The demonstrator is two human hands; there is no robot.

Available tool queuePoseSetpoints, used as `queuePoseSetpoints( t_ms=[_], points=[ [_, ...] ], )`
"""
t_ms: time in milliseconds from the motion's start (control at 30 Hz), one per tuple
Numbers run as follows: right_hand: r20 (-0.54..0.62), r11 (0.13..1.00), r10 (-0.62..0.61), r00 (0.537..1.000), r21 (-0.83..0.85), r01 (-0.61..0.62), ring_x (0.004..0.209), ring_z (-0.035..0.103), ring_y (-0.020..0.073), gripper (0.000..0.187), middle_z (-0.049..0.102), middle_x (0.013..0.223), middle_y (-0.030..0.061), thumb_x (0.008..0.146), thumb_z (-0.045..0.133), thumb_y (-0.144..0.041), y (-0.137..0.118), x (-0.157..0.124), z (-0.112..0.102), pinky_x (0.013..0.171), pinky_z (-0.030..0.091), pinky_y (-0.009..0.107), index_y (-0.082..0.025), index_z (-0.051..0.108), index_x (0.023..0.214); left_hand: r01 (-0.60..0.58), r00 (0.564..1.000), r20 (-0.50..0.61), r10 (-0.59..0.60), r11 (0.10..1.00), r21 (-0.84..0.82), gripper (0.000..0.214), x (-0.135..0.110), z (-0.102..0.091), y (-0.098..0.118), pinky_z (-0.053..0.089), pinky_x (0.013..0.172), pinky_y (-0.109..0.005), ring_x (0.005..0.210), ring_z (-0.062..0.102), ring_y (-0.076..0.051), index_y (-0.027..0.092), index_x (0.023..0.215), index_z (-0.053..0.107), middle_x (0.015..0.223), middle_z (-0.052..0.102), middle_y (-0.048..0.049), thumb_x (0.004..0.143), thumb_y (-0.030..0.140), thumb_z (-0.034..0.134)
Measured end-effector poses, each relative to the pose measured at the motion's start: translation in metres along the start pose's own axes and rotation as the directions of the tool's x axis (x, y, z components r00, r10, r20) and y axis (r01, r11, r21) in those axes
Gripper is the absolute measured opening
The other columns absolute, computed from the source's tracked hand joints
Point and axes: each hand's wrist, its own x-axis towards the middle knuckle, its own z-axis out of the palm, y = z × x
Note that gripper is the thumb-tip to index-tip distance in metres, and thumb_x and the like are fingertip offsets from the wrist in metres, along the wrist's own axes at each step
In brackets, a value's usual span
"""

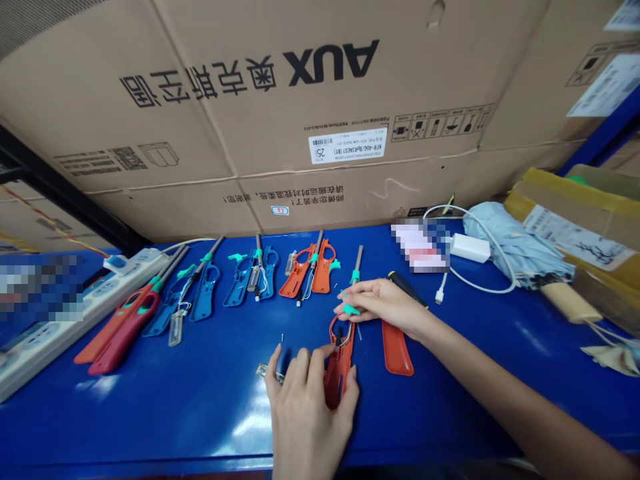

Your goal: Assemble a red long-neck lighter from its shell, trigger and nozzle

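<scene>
On the blue table [200,407] lies an opened orange lighter shell [339,363]. My left hand [305,400] pinches its lower part, fingers closed on the shell. My right hand [387,303] reaches over its upper end, fingertips pinched on a small teal trigger piece [351,310]. A metal nozzle tube [357,263] with a teal collar runs up from there. The other orange shell half [397,347] lies just right of the hands. A small clear part [264,371] sits beside my left thumb.
Further back lie a row of opened lighters: orange [310,270], blue [253,277], blue [193,300], and assembled red ones [123,327]. A white power strip [75,313] is at left. A white charger with cable [470,248], a folded umbrella [520,250] and cardboard boxes [300,100] stand behind.
</scene>
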Motion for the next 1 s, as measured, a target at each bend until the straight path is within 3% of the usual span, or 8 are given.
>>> queuePoseSetpoints(
  t_ms=[267, 500, 600, 767, 867, 1000],
  points=[
    [0.045, 0.941, -0.209, 0.977, -0.261, 0.214, 0.087, 0.068, 0.0181, 0.022, 0.072, 0.089, 0.0067, 0.072, 0.07, -0.031, 0.0036, -0.004, -0.0009, 0.083, 0.054, 0.033, -0.014, 0.066, 0.085, 0.012, 1.0, 0.004, -0.012, 1.0, 0.001, 0.015, 0.0001, 0.0, 0.0006, 0.025, 0.1, -0.048, 0.072, 0.061, -0.018, 0.022, 0.09, 0.059, 0.077, 0.064, -0.0003, 0.08, 0.032, 0.055],
    [-0.022, 0.996, -0.088, 0.996, -0.026, 0.088, 0.076, 0.07, 0.0173, 0.028, 0.07, 0.073, 0.0019, 0.066, 0.075, -0.025, 0.0052, -0.0021, -0.0002, 0.077, 0.057, 0.031, -0.016, 0.055, 0.083, 0.008, 1.0, 0.001, -0.008, 1.0, 0.008, 0.014, 0.0001, 0.0, -0.0003, 0.025, 0.101, -0.048, 0.073, 0.062, -0.018, 0.022, 0.089, 0.059, 0.078, 0.064, -0.0005, 0.08, 0.032, 0.055],
    [-0.048, 0.998, -0.064, 0.997, -0.009, 0.064, 0.08, 0.071, 0.0189, 0.034, 0.072, 0.076, 0.0042, 0.065, 0.076, -0.025, 0.0055, -0.0017, -0.0018, 0.078, 0.056, 0.032, -0.018, 0.048, 0.083, 0.01, 1.0, 0.003, -0.01, 1.0, 0.008, 0.015, 0.0001, -0.0002, -0.0002, 0.025, 0.101, -0.048, 0.073, 0.062, -0.018, 0.022, 0.09, 0.059, 0.078, 0.064, -0.0004, 0.079, 0.032, 0.056],
    [0.002, 0.998, -0.006, 1.0, 0.059, 0.006, 0.081, 0.071, 0.0188, 0.028, 0.073, 0.087, 0.0102, 0.076, 0.068, -0.034, 0.0045, -0.0003, -0.004, 0.075, 0.058, 0.029, -0.016, 0.05, 0.087, 0.017, 1.0, 0.005, -0.017, 1.0, -0.001, 0.014, 0.0007, -0.0005, 0.0007, 0.024, 0.102, -0.048, 0.073, 0.062, -0.018, 0.022, 0.09, 0.059, 0.078, 0.064, -0.0001, 0.08, 0.031, 0.056],
    [-0.021, 1.0, -0.007, 1.0, 0.018, 0.008, 0.074, 0.071, 0.0176, 0.023, 0.072, 0.085, 0.0112, 0.08, 0.064, -0.034, 0.0054, 0.0005, -0.0017, 0.071, 0.059, 0.028, -0.014, 0.054, 0.085, 0.018, 1.0, 0.009, -0.018, 1.0, -0.001, 0.015, 0.0009, 0.0, 0.0007, 0.024, 0.102, -0.048, 0.073, 0.062, -0.017, 0.022, 0.09, 0.059, 0.078, 0.064, 0.0001, 0.079, 0.031, 0.056],
    [-0.023, 0.993, -0.054, 0.998, -0.108, 0.051, 0.073, 0.071, 0.0154, 0.02, 0.07, 0.079, 0.0063, 0.072, 0.07, -0.03, 0.0073, -0.0014, 0.0028, 0.07, 0.059, 0.024, -0.013, 0.06, 0.073, 0.022, 1.0, 0.008, -0.022, 1.0, -0.004, 0.014, 0.0001, 0.0005, 0.0, 0.023, 0.102, -0.048, 0.073, 0.061, -0.017, 0.022, 0.089, 0.059, 0.077, 0.063, 0.0, 0.079, 0.031, 0.057]
  ],
)
